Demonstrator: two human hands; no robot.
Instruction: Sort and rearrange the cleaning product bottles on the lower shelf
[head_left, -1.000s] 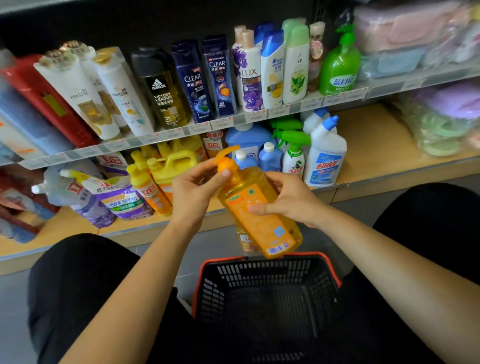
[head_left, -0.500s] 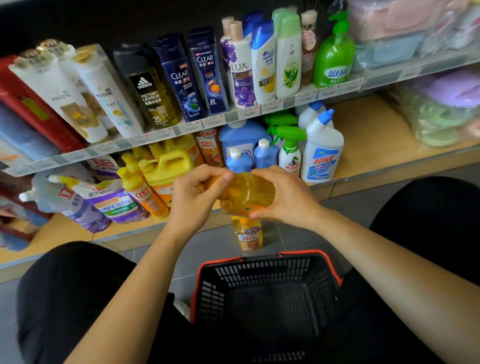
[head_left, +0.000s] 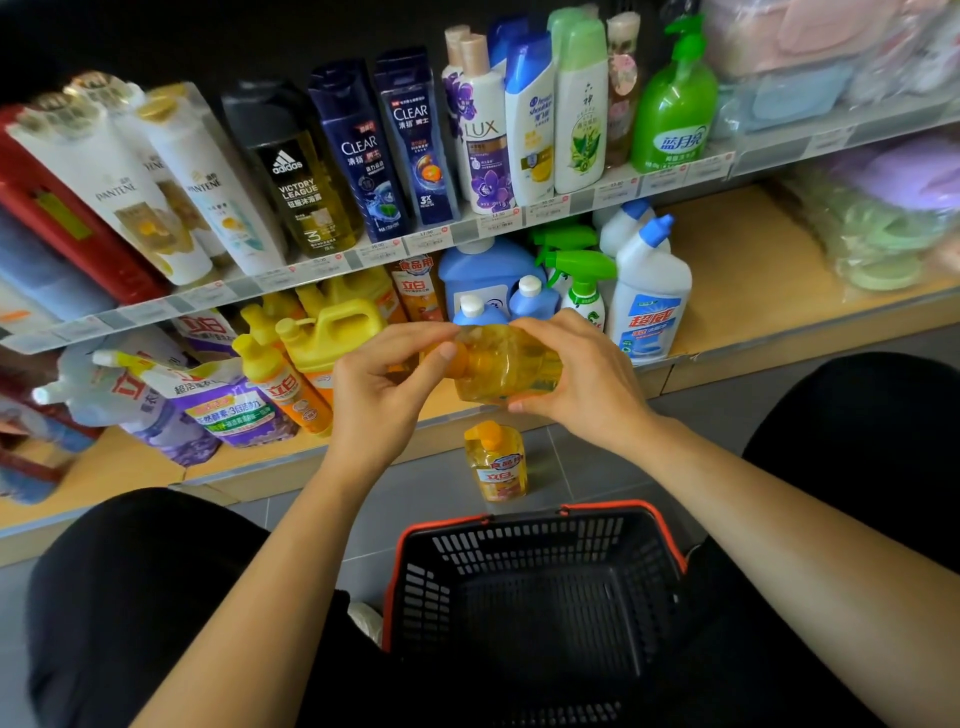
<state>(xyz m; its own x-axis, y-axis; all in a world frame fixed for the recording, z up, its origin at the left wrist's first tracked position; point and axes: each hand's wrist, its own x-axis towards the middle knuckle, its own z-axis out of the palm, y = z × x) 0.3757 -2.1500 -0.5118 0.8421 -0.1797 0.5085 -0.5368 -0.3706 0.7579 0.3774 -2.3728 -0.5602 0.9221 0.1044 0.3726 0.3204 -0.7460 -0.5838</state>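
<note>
Head view: on the lower shelf (head_left: 753, 270), right behind the hands, two small blue bottles (head_left: 527, 299), a green-trigger spray (head_left: 584, 291) and a white 超威 bottle (head_left: 649, 296) are stood, and yellow jugs (head_left: 332, 332) are crowded at the left. A second bottle (head_left: 496, 462) marked 立白 is stood upright on the floor beyond the black basket (head_left: 519, 512). The yellow bottle (head_left: 504, 364) is held level before the shelf edge, long axis left to right, orange cap leftward. Its cap end is pinched by the left hand (head_left: 384, 384) and its body wrapped by the right hand (head_left: 576, 374). Pantene, adidas, Clear and Lux are read above.
</note>
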